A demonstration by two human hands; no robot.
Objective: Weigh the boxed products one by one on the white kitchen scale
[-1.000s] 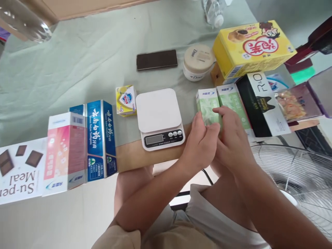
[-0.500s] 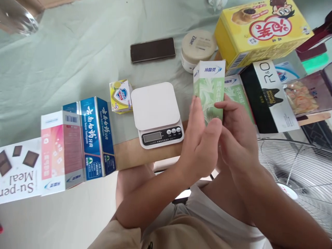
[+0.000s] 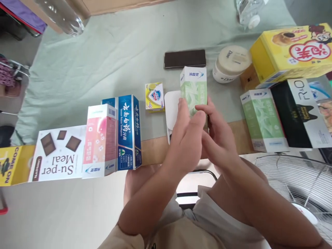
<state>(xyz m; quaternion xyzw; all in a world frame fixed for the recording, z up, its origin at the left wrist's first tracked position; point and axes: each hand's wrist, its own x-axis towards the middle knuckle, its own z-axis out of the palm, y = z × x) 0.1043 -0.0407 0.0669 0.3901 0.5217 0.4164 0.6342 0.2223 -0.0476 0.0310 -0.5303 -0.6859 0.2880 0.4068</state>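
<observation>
Two hands meet over the near edge of the worktop [image 3: 103, 62], forearms crossing up from the lap: the left hand [image 3: 185, 138] presses its fingers flat against the left face of an upright green carton [image 3: 194, 89], and the right hand [image 3: 219, 140] grips the same carton from the right, thumb across its front. Far left of the hands lie a chocolate meal box [image 3: 58, 154], a pink box [image 3: 100, 140] and a blue toothpaste box [image 3: 128, 131]. Just left sits a small yellow soap box [image 3: 154, 97]. Behind the carton, mostly hidden, is a white scale [image 3: 171, 107]. Beyond lies a phone [image 3: 185, 58]. Right of the hands: a cream jar [image 3: 231, 64], a second green carton [image 3: 263, 119], a black box [image 3: 301, 112] and a yellow snack box [image 3: 290, 53].
</observation>
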